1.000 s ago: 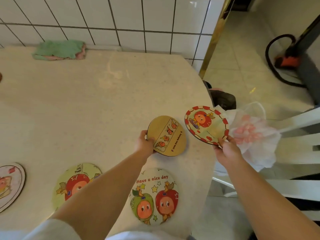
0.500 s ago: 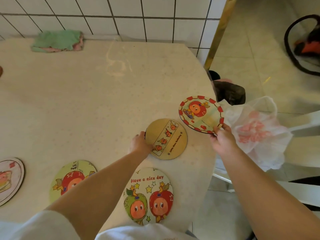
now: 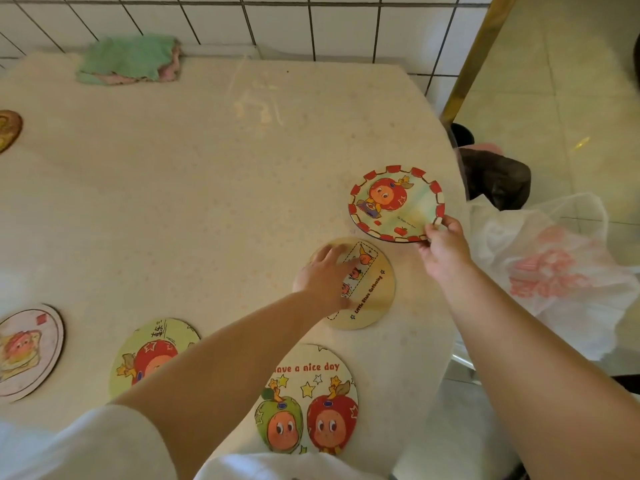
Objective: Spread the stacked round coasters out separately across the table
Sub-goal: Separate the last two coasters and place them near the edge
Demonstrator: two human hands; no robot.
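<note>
left hand [image 3: 323, 277]: released, flat on tan coaster [image 3: 367, 289] near tabletop [image 3: 173, 188] right edge | right hand [image 3: 443, 251]: grasping red-bordered coaster [image 3: 396, 202], raised | "nice day" coaster [image 3: 308, 400]: front edge | green cloth [image 3: 128, 58]: back edge | plastic bag [image 3: 554, 268]: off right edge, contents indiscernible

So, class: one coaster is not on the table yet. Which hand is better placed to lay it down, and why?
The right hand. It pinches the red-bordered coaster by its rim above bare table, while the left hand lies flat on the tan coaster.
</note>
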